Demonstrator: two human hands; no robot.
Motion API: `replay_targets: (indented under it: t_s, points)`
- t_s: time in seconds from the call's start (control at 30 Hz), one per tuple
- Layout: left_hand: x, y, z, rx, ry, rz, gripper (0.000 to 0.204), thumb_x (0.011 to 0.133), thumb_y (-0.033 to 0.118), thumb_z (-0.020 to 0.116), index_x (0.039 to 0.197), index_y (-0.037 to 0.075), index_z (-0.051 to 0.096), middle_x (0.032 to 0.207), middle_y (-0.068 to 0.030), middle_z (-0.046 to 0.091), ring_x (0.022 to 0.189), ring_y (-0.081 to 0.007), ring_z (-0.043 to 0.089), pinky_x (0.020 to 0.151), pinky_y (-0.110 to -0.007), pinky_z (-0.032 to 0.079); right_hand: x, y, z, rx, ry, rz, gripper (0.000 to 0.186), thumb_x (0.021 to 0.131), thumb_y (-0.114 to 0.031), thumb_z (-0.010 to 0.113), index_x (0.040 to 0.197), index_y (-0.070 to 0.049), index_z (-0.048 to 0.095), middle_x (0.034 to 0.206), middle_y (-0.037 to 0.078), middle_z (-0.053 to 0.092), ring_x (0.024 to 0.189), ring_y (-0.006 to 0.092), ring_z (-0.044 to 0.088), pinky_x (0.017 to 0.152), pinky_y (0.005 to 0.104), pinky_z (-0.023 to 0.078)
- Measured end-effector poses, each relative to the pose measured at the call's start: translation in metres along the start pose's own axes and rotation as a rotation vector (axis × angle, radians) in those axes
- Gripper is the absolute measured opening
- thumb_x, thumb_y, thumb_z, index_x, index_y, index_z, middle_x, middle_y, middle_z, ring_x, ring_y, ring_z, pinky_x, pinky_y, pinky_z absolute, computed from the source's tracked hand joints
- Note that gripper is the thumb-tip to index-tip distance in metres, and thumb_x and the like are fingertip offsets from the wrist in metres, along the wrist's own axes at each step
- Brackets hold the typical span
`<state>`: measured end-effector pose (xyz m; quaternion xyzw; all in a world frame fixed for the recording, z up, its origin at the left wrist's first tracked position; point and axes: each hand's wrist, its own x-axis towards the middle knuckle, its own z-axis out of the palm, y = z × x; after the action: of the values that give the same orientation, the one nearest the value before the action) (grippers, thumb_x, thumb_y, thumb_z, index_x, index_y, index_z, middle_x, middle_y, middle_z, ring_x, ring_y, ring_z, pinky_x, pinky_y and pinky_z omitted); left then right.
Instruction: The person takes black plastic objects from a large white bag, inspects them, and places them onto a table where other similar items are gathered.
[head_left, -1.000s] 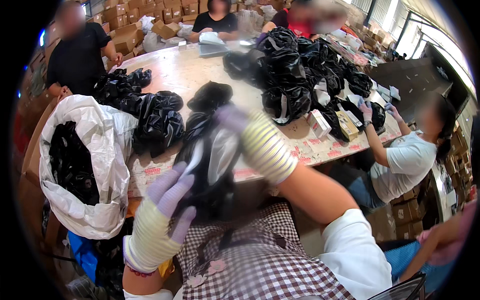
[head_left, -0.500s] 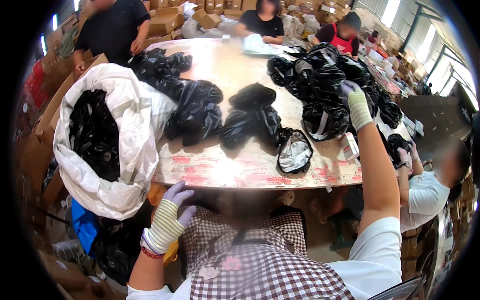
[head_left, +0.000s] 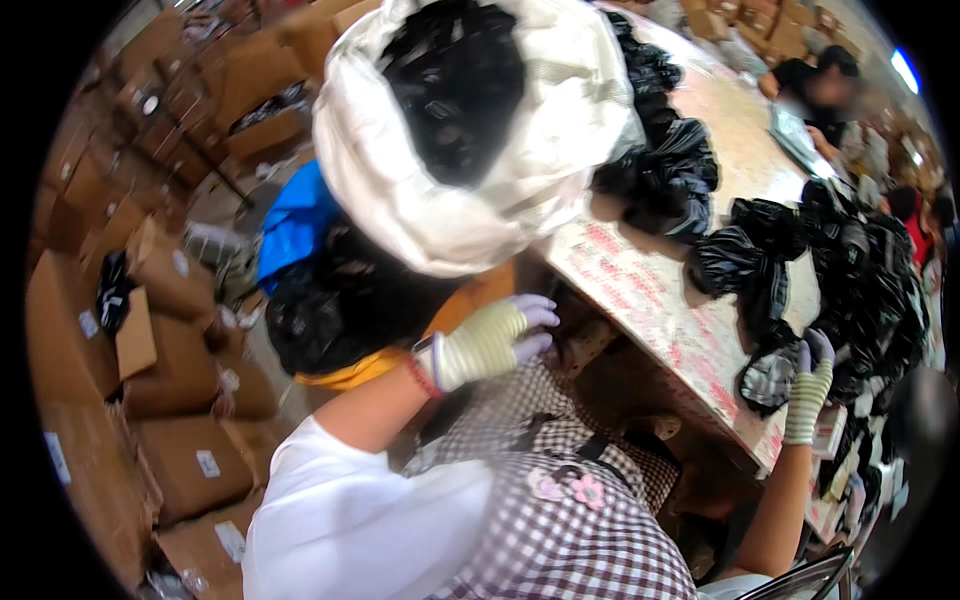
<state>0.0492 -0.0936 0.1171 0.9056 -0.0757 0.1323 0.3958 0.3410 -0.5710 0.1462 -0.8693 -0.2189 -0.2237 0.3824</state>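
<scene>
My left hand (head_left: 490,340), in a striped white and lilac glove, hangs beside the table's near edge, its fingers apart and holding nothing. A large white woven sack (head_left: 570,130) full of black plastic stands just beyond it. My right hand (head_left: 810,390), gloved alike, is over the table at the right with fingers stretched out. It lies between a black bundle with pale content (head_left: 768,381) and a heap of black plastic bundles (head_left: 870,290). Whether its fingertips touch either one, I cannot tell. More black bundles (head_left: 735,260) lie farther in on the table.
The pale table (head_left: 640,275) has red-marked edging. Black bags (head_left: 320,310), a blue sheet (head_left: 292,225) and yellow plastic (head_left: 355,368) are below the sack. Cardboard boxes (head_left: 190,460) pile up at the left. A person in black (head_left: 815,95) works across the table.
My view has swung left and down, bringing the sack and boxes toward the middle. My right hand has come back from the heap's top to its near side; my left hand stays open.
</scene>
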Motion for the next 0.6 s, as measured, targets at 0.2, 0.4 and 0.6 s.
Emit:
replay_targets:
  t_s: [0.2, 0.4, 0.6]
  points:
    - [-0.055, -0.105, -0.023, 0.289, 0.332, -0.658, 0.022, 0.088, 0.020, 0.069, 0.107, 0.008, 0.070, 0.100, -0.0205, 0.070, 0.092, -0.0391, 0.066, 0.081, -0.044, 0.053, -0.035, -0.056, 0.063, -0.186, -0.104, -0.222, 0.028, 0.087, -0.006, 0.065, 0.114, -0.003, 0.065, 0.131, 0.018, 0.058, 0.123, 0.0356, 0.053, 0.108, 0.0430, 0.039]
    - [-0.137, -0.312, -0.049, 0.573, 0.425, -1.019, 0.032, 0.086, 0.023, 0.070, 0.112, 0.004, 0.067, 0.115, -0.0247, 0.067, 0.105, -0.0416, 0.065, 0.090, -0.046, 0.052, -0.070, -0.114, 0.093, -0.373, -0.094, -0.346, 0.027, 0.087, -0.009, 0.065, 0.114, -0.004, 0.064, 0.137, 0.019, 0.053, 0.130, 0.0401, 0.047, 0.108, 0.0509, 0.038]
    - [-0.132, -0.402, -0.048, 0.573, 0.472, -1.003, 0.028, 0.097, 0.016, 0.053, 0.120, 0.008, 0.065, 0.118, -0.0163, 0.067, 0.113, -0.0334, 0.061, 0.095, -0.038, 0.050, -0.076, -0.122, 0.122, -0.314, -0.190, -0.258, 0.025, 0.089, -0.008, 0.061, 0.113, -0.002, 0.064, 0.128, 0.021, 0.058, 0.124, 0.0409, 0.051, 0.105, 0.0494, 0.040]
